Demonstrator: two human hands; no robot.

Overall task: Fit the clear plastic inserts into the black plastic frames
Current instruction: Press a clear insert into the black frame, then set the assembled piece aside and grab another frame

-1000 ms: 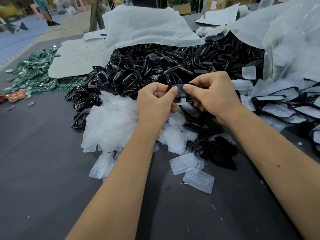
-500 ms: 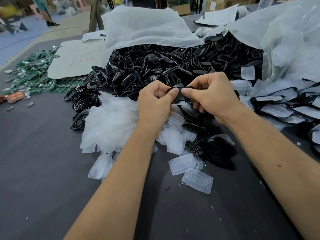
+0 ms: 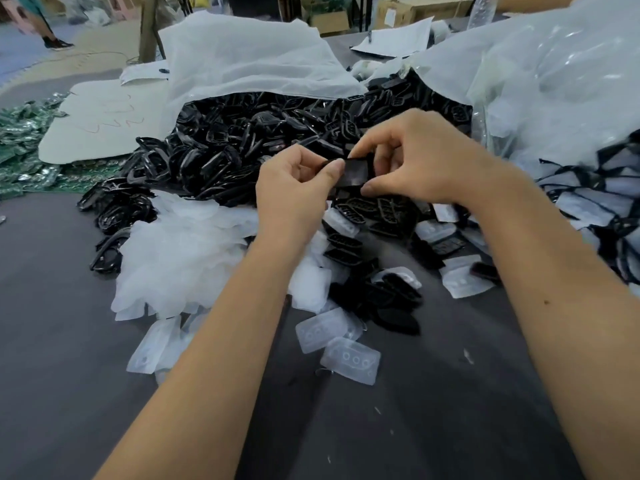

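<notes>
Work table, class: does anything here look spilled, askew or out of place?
Yes. Black frames spill from an open white bag across the table. Clear inserts lie in a loose heap beside them. Both hands, left and right, pinch one frame.

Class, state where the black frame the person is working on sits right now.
In the head view, the black frame sits centre frame, pinched between the left hand and right hand, above the frame pile.
</notes>
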